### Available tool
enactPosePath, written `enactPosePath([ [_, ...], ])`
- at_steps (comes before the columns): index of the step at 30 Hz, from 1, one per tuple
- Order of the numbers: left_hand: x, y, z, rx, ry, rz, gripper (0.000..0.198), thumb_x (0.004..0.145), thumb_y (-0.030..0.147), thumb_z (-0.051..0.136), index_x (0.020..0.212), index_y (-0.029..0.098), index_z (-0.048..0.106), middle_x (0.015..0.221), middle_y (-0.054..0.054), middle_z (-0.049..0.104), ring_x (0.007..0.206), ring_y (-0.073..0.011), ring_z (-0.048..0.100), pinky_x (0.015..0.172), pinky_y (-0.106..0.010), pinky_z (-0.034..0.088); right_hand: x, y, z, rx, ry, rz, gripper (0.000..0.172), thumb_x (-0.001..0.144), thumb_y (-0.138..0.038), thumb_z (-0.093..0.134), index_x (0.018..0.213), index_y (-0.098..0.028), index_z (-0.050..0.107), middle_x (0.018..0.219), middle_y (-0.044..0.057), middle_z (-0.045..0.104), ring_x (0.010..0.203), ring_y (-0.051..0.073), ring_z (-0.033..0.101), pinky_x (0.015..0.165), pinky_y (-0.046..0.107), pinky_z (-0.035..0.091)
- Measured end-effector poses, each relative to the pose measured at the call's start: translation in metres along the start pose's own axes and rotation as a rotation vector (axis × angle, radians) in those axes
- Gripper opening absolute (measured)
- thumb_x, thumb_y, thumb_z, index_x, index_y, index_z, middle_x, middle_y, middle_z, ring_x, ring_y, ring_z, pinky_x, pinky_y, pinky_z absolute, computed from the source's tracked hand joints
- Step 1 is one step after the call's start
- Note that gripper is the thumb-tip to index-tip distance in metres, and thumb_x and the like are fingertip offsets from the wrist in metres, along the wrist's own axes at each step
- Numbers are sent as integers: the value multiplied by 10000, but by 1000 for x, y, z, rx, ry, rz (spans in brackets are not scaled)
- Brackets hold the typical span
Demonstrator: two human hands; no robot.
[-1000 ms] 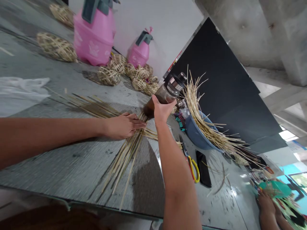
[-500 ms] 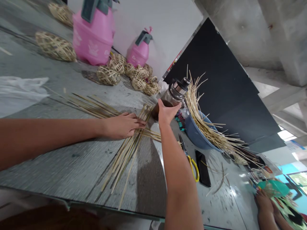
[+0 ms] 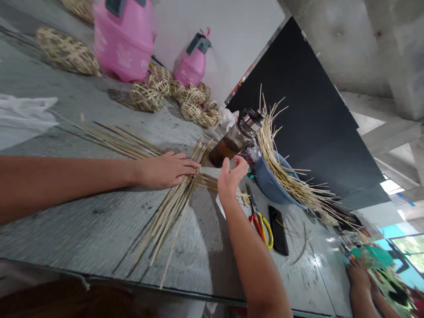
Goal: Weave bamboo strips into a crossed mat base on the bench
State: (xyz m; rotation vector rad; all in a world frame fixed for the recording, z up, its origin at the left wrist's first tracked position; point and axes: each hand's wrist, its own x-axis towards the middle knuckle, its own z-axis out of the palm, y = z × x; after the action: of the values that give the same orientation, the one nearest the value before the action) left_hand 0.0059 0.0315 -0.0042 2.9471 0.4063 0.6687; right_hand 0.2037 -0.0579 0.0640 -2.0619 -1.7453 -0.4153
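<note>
Grey tabletop point(image 3: 82, 221), pale splayed bamboo strips point(image 3: 172, 207)

Bamboo-weaving craft workshop. Split bamboo strips point(image 3: 172, 207) are lying fanned across a long grey table point(image 3: 82, 229). Woven balls point(image 3: 144, 97) are piling up at the far side beside two pink spray bottles point(image 3: 121, 39). A blue basin point(image 3: 268, 181) at right is holding more strips, and scissors point(image 3: 260, 221) are lying near it. Another person's hands point(image 3: 361, 278) are working at near right. Bare concrete walls point(image 3: 364, 44) are rising behind.
</note>
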Motion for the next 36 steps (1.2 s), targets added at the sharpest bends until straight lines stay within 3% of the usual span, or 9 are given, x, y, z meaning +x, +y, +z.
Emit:
enactPosePath([
  [1,0,0,0,0,6,-2,437,901,224,455,1293,332,613,1429,1,538,1172,-263,546,952,-413,405,-9,-2,1,7,8,23,390,1055,-290,314,1299,-143,580,1211,167,565,1143,259,478,953,390,379],
  [4,0,-2,1,4,2,7,444,897,229,451,1299,322,613,1368,-27,572,1155,-278,549,965,-435,395,-26,-10,6,43,-148,-76,320,1045,-341,411,1224,-258,663,1226,87,594,1123,235,496,933,372,394],
  [9,-1,-4,4,-32,14,10,441,900,233,462,1305,324,608,1347,-28,584,1164,-280,539,1005,-427,360,-28,-7,12,31,-250,-208,305,1033,-358,466,1225,-292,693,1226,65,622,1116,242,505,906,385,414],
  [18,-1,-3,4,3,-14,7,476,893,215,453,1336,314,596,1356,-25,584,1175,-282,516,995,-434,368,-27,-2,17,-1,-259,-248,298,1022,-342,483,1190,-262,716,1241,51,652,1087,253,524,888,395,457],
  [27,-1,-6,9,29,57,55,443,918,231,449,1324,331,595,1320,-25,592,1108,-274,545,950,-427,370,-32,-2,20,93,-205,-240,257,1007,-313,512,1124,-238,729,1190,64,666,1105,237,552,956,385,461],
  [29,-1,-6,8,14,61,57,441,909,222,461,1308,342,605,1306,-23,599,1111,-274,549,937,-425,374,-30,1,18,199,-142,-239,246,1004,-285,504,1120,-220,711,1153,75,665,1103,220,559,994,372,454],
  [32,0,-5,7,-14,59,55,450,897,216,482,1300,369,611,1286,-14,607,1107,-265,555,927,-414,387,-19,9,12,348,152,-81,299,961,-296,551,1226,-172,613,1189,128,604,1160,232,525,1040,400,439],
  [34,0,-5,6,-12,50,47,464,889,205,490,1304,374,611,1286,-7,607,1100,-256,558,922,-405,393,-3,17,8,392,389,128,587,866,-376,680,1361,-138,472,1269,181,524,1194,273,487,1039,463,435],
  [36,1,-4,6,1,37,32,469,881,199,504,1302,373,614,1278,-1,609,1089,-250,561,918,-399,396,16,23,6,437,474,222,881,780,-441,759,1463,-111,312,1340,226,455,1209,292,482,1058,505,413],
])
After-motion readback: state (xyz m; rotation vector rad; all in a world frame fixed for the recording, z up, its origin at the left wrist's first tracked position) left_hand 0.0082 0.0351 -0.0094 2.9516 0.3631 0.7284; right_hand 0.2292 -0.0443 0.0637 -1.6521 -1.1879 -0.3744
